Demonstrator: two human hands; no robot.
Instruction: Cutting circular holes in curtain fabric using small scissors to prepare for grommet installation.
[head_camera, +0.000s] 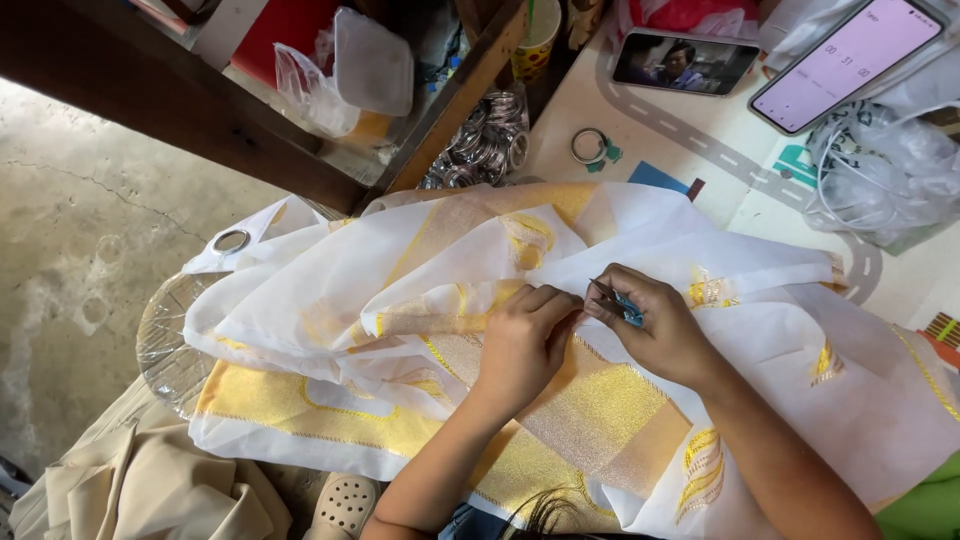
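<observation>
A sheer white cloth with gold woven bands (400, 290) lies bunched across my lap and the table edge. My left hand (520, 340) pinches a fold of this cloth, fingers closed on it. My right hand (655, 325) is right beside it, gripping small blue-handled thread snips (618, 302) whose metal tips touch the cloth at the pinched fold. One metal eyelet ring (231, 240) is set in a corner of the cloth at the left.
A pile of metal rings (485, 145) sits under a wooden frame (455, 100). A loose ring (590, 145), two phones (685, 62) (850, 60) and a plastic bag with cable (880, 170) lie on the table. Beige cloth (150, 480) and a clog (345, 500) lie on the floor.
</observation>
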